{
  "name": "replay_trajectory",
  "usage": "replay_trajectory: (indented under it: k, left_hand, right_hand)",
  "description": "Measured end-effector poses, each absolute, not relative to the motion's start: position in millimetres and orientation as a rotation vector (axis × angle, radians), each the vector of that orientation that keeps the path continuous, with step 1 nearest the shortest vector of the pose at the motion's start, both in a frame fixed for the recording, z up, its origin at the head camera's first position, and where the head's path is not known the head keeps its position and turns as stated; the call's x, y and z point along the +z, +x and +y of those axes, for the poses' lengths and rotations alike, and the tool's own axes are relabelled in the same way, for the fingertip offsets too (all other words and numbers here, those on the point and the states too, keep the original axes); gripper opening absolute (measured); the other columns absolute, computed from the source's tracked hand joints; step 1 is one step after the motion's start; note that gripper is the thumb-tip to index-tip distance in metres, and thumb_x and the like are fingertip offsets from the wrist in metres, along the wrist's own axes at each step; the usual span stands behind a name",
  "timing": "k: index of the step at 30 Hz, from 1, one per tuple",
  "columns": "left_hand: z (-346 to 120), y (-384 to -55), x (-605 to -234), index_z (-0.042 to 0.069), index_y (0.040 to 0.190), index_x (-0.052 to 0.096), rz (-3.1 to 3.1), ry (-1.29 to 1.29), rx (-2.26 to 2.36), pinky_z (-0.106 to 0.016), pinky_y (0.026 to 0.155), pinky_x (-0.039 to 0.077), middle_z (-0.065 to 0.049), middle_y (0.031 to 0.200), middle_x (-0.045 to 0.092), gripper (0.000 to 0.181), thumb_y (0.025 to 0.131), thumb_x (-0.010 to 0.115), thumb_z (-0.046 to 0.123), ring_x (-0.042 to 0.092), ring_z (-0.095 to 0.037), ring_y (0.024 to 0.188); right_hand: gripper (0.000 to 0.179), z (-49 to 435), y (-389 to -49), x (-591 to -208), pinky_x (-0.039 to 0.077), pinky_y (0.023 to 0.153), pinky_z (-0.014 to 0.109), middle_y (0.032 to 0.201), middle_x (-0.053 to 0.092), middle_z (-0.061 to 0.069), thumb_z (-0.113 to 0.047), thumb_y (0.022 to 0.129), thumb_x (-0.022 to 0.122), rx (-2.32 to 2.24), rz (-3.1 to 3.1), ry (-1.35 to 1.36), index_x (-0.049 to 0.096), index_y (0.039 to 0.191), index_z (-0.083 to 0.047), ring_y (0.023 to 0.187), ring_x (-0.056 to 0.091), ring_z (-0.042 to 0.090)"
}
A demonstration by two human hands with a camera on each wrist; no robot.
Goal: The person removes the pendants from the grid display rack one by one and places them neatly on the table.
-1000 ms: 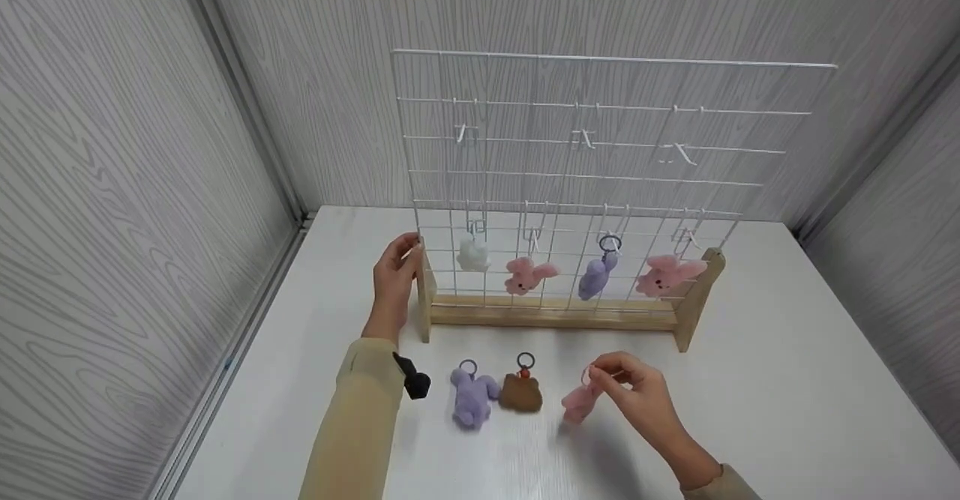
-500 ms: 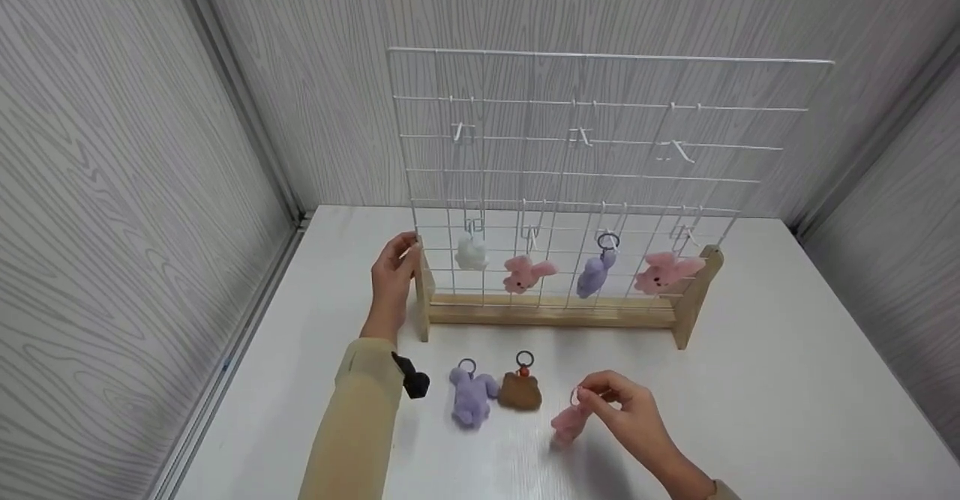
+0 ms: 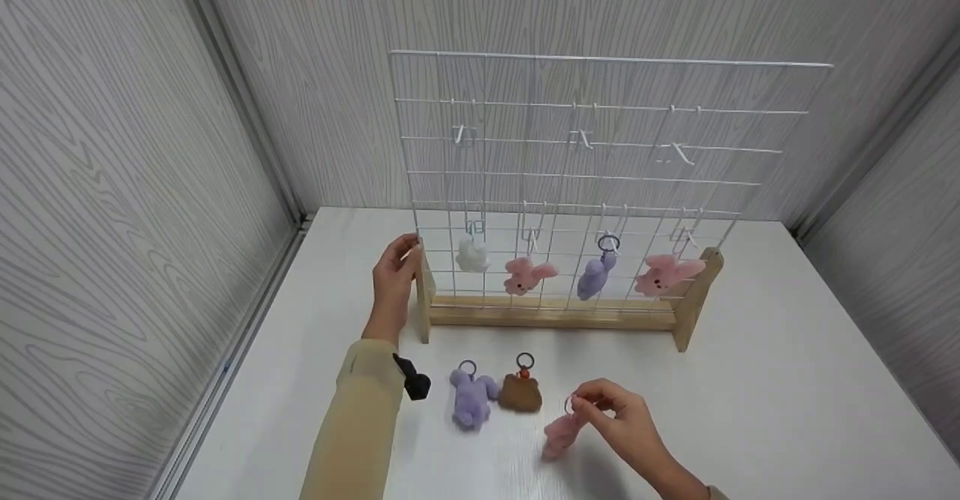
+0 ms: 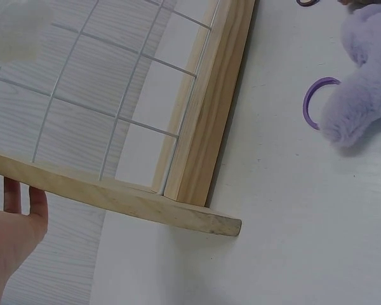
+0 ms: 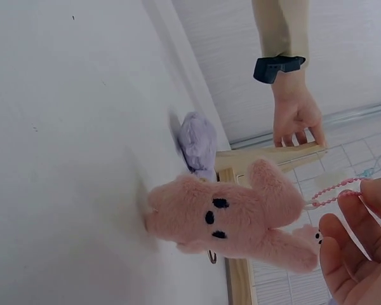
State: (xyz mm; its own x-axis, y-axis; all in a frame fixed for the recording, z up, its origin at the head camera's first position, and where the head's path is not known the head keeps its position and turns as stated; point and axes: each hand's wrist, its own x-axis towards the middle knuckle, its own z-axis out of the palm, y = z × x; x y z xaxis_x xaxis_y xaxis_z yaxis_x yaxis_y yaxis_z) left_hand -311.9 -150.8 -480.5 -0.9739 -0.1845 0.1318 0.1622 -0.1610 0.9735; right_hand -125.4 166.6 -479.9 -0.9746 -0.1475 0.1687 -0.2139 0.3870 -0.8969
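My right hand pinches the pink bead chain of a pink plush keychain between thumb and fingers. The plush hangs below the hand, its lower end at or just above the table. My left hand holds the left wooden upright of a white wire grid rack; its fingertips show against the wood in the left wrist view. A purple plush keychain and a brown plush keychain with a dark ring lie side by side in front of the rack.
From the lower hooks hang a white plush, a pink plush, a purple plush and another pink plush. Upper hooks bear nothing. White table is bounded by grey wood-grain panels.
My right hand has moved left and toward the table's near side with the pink plush keychain, which hangs lower. The left hand stays at the rack's upright.
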Motion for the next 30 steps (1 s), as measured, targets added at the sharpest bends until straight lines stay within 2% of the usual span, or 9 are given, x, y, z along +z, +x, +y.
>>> replay_trajectory:
  k: [3,8,16,20,23,30]
  left_hand:
    - [-150.6,-311.6,-481.6,0.013,0.125,0.054,-1.87,0.032,-2.228,-0.033,0.094,0.042,-0.002,0.127,0.051,0.031,0.095,0.056,0.02,0.05,-0.014,0.117]
    - [-150.4,-311.5,-482.4,0.014,0.124,0.055,-1.884,0.043,-2.217,-0.034,0.094,0.042,-0.002,0.127,0.051,0.03,0.095,0.056,0.02,0.05,-0.014,0.117]
    - [-151.0,-312.4,-481.1,0.01,0.126,0.054,-1.862,0.027,-2.244,-0.036,0.094,0.042,-0.005,0.128,0.05,0.033,0.095,0.056,0.019,0.049,-0.016,0.118]
    - [-151.6,-312.2,-480.4,0.008,0.127,0.052,-1.856,0.001,-2.248,-0.036,0.095,0.041,-0.007,0.129,0.05,0.033,0.095,0.055,0.019,0.048,-0.017,0.119]
    - [-151.5,-312.0,-479.8,0.008,0.128,0.051,-1.862,-0.01,-2.246,-0.036,0.096,0.041,-0.007,0.129,0.049,0.034,0.095,0.055,0.019,0.048,-0.017,0.119]
    - [-151.2,-311.4,-479.6,0.012,0.126,0.053,-1.873,0.034,-2.241,-0.035,0.094,0.042,-0.003,0.128,0.05,0.033,0.095,0.056,0.021,0.048,-0.015,0.118]
  right_hand:
    - [0.004,164.7,-126.4,-474.2,0.049,0.069,0.026,0.083,0.067,0.009,-0.001,0.086,0.065,1.656,-2.555,0.347,0.067,0.086,-0.004,0.076,0.058,0.013]
    - [0.003,167.9,-137.1,-483.9,0.048,0.069,0.026,0.083,0.066,0.005,-0.005,0.086,0.066,1.641,-2.553,0.289,0.066,0.087,-0.002,0.076,0.057,0.011]
    - [0.007,180.4,-162.5,-520.1,0.048,0.067,0.026,0.081,0.066,-0.001,-0.009,0.084,0.069,1.637,-2.482,0.278,0.068,0.083,-0.015,0.076,0.059,0.012]
    - [0.002,182.8,-170.3,-525.8,0.049,0.066,0.026,0.081,0.065,-0.004,-0.015,0.085,0.07,1.643,-2.479,0.28,0.068,0.084,-0.014,0.075,0.059,0.014]
    - [0.01,183.7,-176.3,-529.8,0.049,0.066,0.026,0.081,0.065,-0.005,-0.021,0.085,0.07,1.633,-2.499,0.271,0.067,0.086,-0.011,0.075,0.058,0.015]
    - [0.004,180.4,-187.2,-533.5,0.048,0.065,0.026,0.081,0.065,-0.001,-0.011,0.085,0.068,1.632,-2.538,0.248,0.067,0.087,-0.007,0.075,0.057,0.015]
